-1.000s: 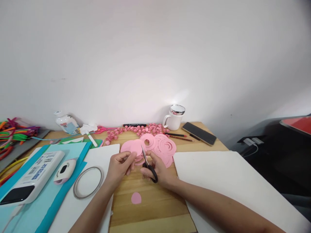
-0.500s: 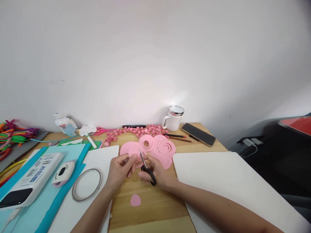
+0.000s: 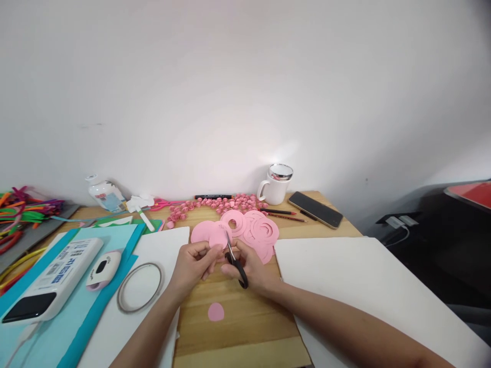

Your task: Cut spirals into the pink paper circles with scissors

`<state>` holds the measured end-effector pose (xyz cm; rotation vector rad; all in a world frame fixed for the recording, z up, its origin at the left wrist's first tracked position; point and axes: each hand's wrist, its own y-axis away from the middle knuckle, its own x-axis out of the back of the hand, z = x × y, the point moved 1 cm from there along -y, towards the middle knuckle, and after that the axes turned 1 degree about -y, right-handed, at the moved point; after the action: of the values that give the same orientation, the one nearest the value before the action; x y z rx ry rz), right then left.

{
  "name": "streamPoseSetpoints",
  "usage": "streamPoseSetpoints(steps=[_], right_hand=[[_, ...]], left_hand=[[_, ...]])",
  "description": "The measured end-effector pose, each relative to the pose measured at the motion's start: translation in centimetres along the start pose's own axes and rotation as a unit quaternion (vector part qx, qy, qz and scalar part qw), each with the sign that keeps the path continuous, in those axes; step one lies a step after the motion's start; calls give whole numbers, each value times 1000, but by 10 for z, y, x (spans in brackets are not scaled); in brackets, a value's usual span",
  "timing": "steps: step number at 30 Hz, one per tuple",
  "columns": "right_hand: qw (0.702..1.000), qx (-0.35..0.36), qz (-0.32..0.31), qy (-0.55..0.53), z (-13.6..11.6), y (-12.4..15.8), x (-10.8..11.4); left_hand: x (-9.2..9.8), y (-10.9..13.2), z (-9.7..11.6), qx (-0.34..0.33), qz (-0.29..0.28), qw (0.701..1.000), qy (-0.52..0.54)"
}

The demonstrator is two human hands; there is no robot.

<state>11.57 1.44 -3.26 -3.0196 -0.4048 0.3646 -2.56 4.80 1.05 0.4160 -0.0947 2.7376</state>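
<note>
My left hand pinches a pink paper disc over the wooden table. Black-handled scissors sit in my right hand, fingers through the loops, blades pointing up into the disc's right edge. Just behind my hands lies a pile of pink paper rings and discs. A small pink paper piece rests on the table below my hands.
Small pink paper rolls line the back, with a marker, white mug, phone and pencils. White sheets lie right; a wire ring, blue sheets, white devices and pipe cleaners lie left.
The hands stay in place; the pink disc has turned a little in my left fingers and the scissors have shifted slightly against its edge.
</note>
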Motion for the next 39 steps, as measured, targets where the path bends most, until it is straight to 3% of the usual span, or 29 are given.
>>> streamPoseSetpoints(steps=[21,26,32,39], right_hand=[[999,-20,6,27,10,1,4],[1000,-5,5,23,8,1,2],[999,-22,-15,28,9,1,1],[1000,4,-6,-8,4,1,1]], left_hand=[[5,-1,-2,-26,108,991,71],[1,1,-5,-23,60,997,44],[0,2,-5,-20,55,998,20],[0,2,-5,9,-2,1000,25]])
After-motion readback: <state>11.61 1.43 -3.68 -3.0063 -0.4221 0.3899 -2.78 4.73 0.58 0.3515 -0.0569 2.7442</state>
